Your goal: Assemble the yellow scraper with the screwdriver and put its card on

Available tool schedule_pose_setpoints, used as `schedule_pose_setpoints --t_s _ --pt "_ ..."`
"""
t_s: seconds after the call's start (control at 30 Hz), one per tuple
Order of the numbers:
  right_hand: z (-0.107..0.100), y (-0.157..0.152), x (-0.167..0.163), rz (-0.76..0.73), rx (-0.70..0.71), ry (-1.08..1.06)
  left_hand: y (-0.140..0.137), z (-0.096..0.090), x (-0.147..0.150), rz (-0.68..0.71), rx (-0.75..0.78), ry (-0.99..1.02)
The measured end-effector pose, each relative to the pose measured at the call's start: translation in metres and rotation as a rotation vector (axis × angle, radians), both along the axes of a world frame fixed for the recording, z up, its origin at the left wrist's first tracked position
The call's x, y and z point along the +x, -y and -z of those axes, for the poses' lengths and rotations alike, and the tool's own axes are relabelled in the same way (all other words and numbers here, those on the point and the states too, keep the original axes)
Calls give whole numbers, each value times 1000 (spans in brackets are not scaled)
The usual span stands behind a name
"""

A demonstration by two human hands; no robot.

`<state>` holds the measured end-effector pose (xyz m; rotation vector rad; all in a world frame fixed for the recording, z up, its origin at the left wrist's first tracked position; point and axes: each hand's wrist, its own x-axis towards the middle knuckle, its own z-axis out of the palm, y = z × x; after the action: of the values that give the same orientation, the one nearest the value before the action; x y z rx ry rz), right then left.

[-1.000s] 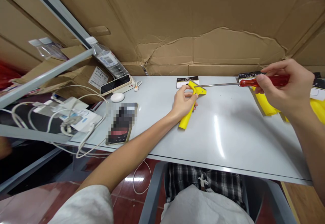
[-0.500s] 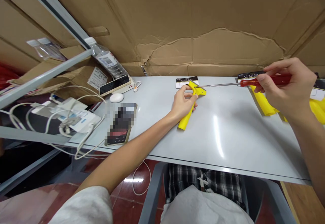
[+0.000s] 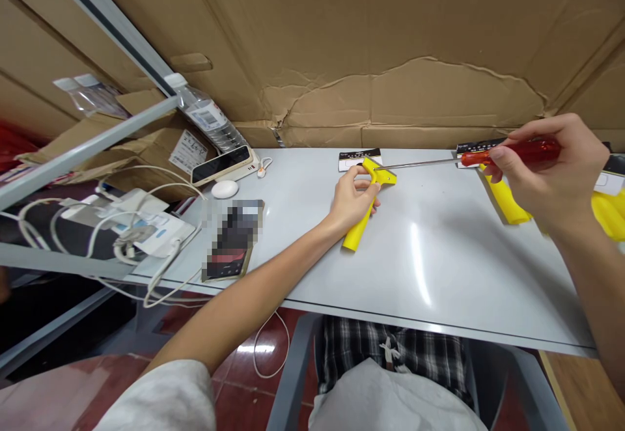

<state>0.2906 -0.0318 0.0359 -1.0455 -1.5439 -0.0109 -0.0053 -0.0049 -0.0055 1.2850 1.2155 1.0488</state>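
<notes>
Screwdriver point(image 3: 471, 158) sits in my right hand point(image 3: 556, 174), fingers curled tight round its red grip, its shaft reaching left to the head of a yellow T-shaped handle point(image 3: 359, 233). My left hand point(image 3: 351, 199) clasps that piece's stem, fingers wrapped, on the white tabletop point(image 3: 381, 281). Just behind it, I see a black-and-white card point(image 3: 352, 160).

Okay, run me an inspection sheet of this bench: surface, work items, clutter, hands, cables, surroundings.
Surface: glossy white tabletop.
Work items: yellow scraper; red-handled screwdriver, tip at the scraper's head; more yellow handles at right.
Clutter: phone, plastic bottle, white oval item, all left.
Hands: left hand grips the scraper; right hand holds the screwdriver.
Cables: white cables tangled at left, some hanging past the tabletop edge.
Surroundings: cardboard behind; grey chair below.
</notes>
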Motion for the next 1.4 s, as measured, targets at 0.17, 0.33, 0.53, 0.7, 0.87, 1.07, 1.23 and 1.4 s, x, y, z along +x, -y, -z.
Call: schedule_pose_setpoints --t_s 0.17,0.33,0.53,0.7,0.87,1.07,1.23,1.4 --pt "-2 1 2 -40 112 132 -1 0 0 -1 -12 -4" --pt "0 0 -1 -132 0 -15 -1 0 0 -7 -11 -3" --pt "4 -5 4 -60 22 46 -1 1 -1 1 -6 -10" --pt "1 -1 -1 -161 43 45 -3 3 -1 -10 -12 -1" --pt "3 -3 0 -79 17 20 -3 3 -1 -12 -10 -7" --pt "5 -4 6 -98 16 70 -2 1 0 -11 -10 -6" --pt "0 -1 1 -151 1 34 -3 2 -1 -17 -20 -5" --pt "3 -2 -1 -74 -6 -21 -3 2 -1 -15 -10 -5"
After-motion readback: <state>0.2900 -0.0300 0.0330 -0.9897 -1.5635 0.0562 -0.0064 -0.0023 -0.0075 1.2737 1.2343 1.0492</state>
